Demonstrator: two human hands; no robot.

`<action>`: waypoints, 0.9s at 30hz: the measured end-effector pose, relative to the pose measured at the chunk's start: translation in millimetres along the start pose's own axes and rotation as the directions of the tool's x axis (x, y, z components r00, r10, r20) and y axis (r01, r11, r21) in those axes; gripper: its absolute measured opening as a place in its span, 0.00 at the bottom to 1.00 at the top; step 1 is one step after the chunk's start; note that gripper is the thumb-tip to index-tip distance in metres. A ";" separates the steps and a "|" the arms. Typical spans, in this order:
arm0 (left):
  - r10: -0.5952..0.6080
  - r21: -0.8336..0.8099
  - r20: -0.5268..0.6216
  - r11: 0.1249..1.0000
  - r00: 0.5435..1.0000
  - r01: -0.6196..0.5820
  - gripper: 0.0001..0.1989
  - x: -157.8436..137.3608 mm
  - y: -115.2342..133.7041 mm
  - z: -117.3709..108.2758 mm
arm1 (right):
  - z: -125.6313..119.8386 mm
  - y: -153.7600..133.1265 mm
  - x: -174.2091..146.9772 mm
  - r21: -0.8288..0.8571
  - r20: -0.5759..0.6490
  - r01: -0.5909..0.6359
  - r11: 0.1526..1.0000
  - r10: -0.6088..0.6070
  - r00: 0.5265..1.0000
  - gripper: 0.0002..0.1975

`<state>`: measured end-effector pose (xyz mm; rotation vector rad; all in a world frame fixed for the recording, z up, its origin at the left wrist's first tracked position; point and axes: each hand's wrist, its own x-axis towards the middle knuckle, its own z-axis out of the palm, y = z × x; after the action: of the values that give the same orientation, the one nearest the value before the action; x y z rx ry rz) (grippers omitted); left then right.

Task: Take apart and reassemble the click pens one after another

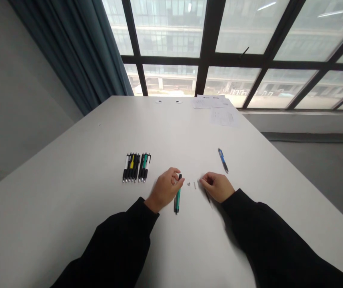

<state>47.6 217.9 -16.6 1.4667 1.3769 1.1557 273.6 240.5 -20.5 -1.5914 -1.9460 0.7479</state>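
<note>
Thumb and fingers of my left hand [165,188] close around the upper part of a green pen [178,200], whose black end sticks up past the thumb and whose clicker end points toward me. To its right lie a tiny metal piece [188,184] and a small spring [194,185], both apart from my hands. My right hand [216,186] rests low over the table with thumb and forefinger pinched together; what is between the fingertips is too small to make out. A thin dark pen refill [208,198] shows beside and partly under that hand.
Several pens [136,168] with black, white, yellow and green barrels lie in a row at the left. A blue pen [223,161] lies off to the right. Papers [222,116] sit at the far edge of the white table [78,200], before the window.
</note>
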 end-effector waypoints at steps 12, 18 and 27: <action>0.156 0.296 0.038 0.942 0.987 -0.161 0.06 2.1 -5.2 5.4 | 2.7 -10.5 -0.3 -0.130 -0.054 -0.023 0.991 0.016 0.998 0.15; -0.106 0.052 -0.014 0.993 0.994 0.107 0.19 8.9 -3.3 -16.6 | -6.6 2.2 6.6 0.216 -0.028 -0.110 0.970 0.119 0.993 0.23; -0.183 -0.091 0.120 0.977 0.976 0.195 0.19 12.5 -5.2 -24.7 | -6.8 19.0 8.9 0.478 0.075 -0.218 0.851 0.208 0.975 0.24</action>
<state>22.3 230.0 -13.8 1.2782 1.3294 0.9941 290.0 252.9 -28.5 -1.4901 -1.4438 1.2360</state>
